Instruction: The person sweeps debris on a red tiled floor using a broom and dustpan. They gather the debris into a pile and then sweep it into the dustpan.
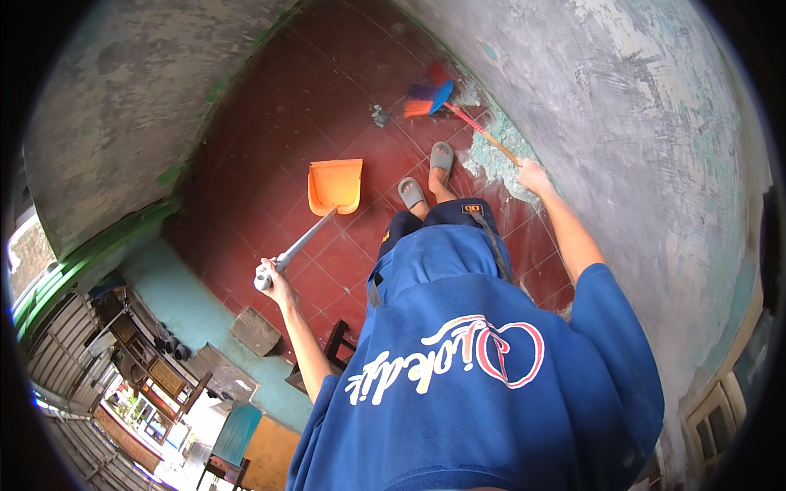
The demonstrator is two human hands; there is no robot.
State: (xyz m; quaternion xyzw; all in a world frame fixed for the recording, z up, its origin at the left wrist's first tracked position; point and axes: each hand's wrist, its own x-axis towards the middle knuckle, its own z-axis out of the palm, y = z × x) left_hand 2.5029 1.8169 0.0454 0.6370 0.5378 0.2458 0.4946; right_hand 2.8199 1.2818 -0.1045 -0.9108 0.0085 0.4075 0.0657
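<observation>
My left hand (277, 281) is closed round the grey handle of a long-handled dustpan. Its orange pan (336, 185) is low over the red tiles, left of my feet; whether it touches them I cannot tell. On the right, my right hand (534, 177) grips the wooden stick of a broom (485, 134). The broom's head has a blue cap and red, orange and dark bristles, partly smeared, and lies beyond my feet near the right wall. Pale green flaked debris (501, 155) is spread along the foot of that wall. A small grey clump (380, 115) lies left of the bristles.
Bare, patchy grey walls (655, 106) rise on both sides of the red tiled floor (286, 123). My feet, in grey sandals (441, 155), stand beside the debris. At the lower left are a grey block (255, 331), a dark wooden stool (336, 344) and a green-edged opening.
</observation>
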